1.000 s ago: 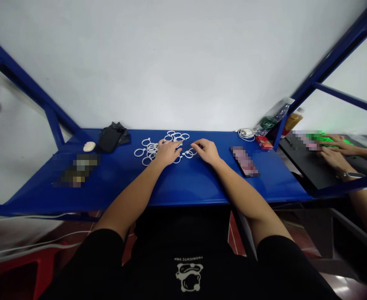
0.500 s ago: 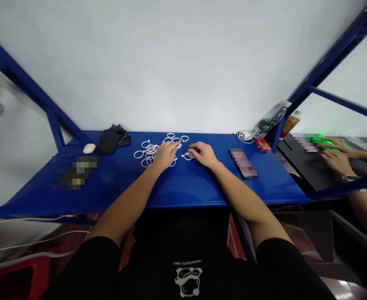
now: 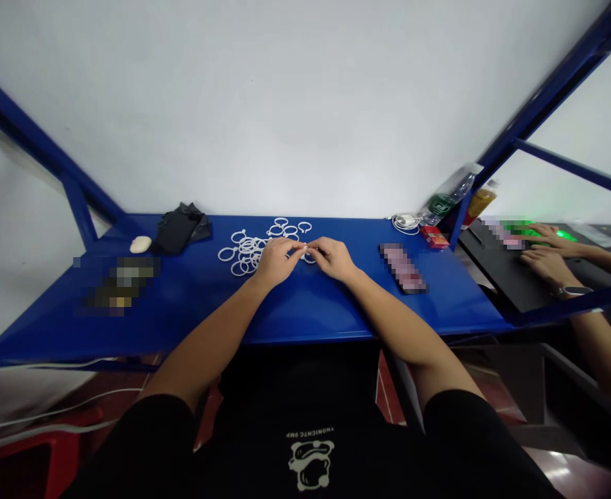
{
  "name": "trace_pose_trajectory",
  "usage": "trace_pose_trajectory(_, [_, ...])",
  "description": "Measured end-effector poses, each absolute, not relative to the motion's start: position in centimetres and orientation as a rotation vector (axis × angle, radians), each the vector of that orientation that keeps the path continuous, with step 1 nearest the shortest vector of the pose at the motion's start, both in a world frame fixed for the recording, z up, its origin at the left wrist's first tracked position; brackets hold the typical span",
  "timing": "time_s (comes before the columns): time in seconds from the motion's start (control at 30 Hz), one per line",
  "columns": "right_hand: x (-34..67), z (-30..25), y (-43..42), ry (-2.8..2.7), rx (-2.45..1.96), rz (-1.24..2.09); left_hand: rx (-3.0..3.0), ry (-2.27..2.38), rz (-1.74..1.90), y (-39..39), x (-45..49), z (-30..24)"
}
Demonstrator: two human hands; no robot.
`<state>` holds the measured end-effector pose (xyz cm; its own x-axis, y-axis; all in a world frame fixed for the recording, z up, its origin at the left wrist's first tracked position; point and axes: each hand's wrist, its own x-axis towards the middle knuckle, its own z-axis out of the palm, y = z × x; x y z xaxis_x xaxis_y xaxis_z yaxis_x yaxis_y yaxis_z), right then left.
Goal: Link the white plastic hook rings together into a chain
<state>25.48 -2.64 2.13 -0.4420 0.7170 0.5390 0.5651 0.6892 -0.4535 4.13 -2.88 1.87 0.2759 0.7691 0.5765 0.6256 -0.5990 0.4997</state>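
Over ten rings [image 3: 246, 245] are lying mid-frame.
Left hand [image 3: 277, 262] and right hand [image 3: 336, 259], fingertips together, are pinching one white piece [image 3: 305, 247].

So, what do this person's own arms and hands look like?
The left hand and right hand have no gloves, watch or wristband in view. The forearms are bare below short black sleeves, part of a black top with a pale print on the front.
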Motion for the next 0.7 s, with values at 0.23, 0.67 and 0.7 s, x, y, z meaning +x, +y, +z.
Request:
trace_pose_trajectory(0.23, [24.9,2.2,-3.1,-2.152,-1.027,0.283,2.353,1.349,1.232,-2.9,4.2,2.2])
trace_pose_trajectory(0.67, [24.1,2.5,-3.4,-2.112,-1.036,0.313,2.341,1.387,1.285,-2.8,4.2,1.9])
trace_pose_trajectory(0.7, [24.0,2.5,-3.4,-2.106,-1.043,0.311,2.342,1.392,1.28,-2.8,4.2,2.0])
